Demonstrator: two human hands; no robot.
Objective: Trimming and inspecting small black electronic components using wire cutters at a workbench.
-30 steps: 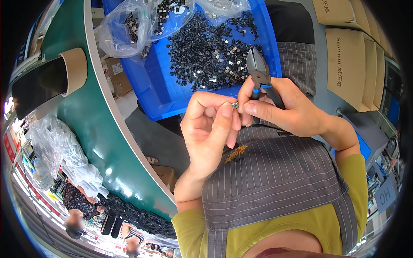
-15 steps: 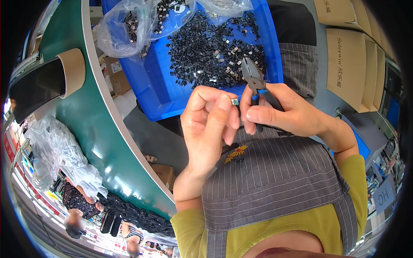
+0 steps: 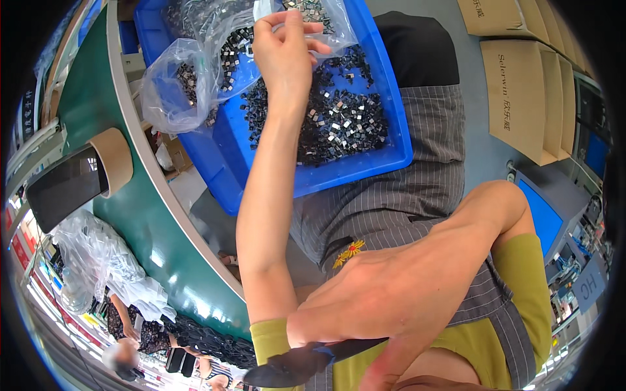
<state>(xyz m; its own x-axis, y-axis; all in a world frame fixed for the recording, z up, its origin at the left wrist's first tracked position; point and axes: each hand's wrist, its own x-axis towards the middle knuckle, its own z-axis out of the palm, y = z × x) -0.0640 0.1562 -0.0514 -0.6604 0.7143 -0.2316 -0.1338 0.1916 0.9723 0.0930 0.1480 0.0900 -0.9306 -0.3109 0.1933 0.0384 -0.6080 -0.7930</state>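
My left hand [image 3: 284, 49] is stretched out over the far part of the blue bin [image 3: 228, 199], above a clear plastic bag [image 3: 339, 29]. Its thumb and forefinger are drawn together and the other fingers loosely bent; whatever they may pinch cannot be made out. Small dark parts with shiny metal faces [image 3: 345, 127] lie heaped in the bin. Close before the camera, my right hand [image 3: 391, 287] grips diagonal cutters [image 3: 290, 366], whose dark jaws point left and are blurred.
At left stands a green table [image 3: 140, 221] with a phone [image 3: 65, 186] leaning on a cardboard ring [image 3: 114, 163]. Bagged white items [image 3: 107, 257] lie nearer. Cardboard boxes [image 3: 521, 98] and a monitor [image 3: 541, 208] are on the right. Other people [image 3: 124, 326] sit beyond the table.
My left hand has moved away over the bin toward the bag. My right hand, with the cutters, has come up close to the camera. The view of the bin has shifted.
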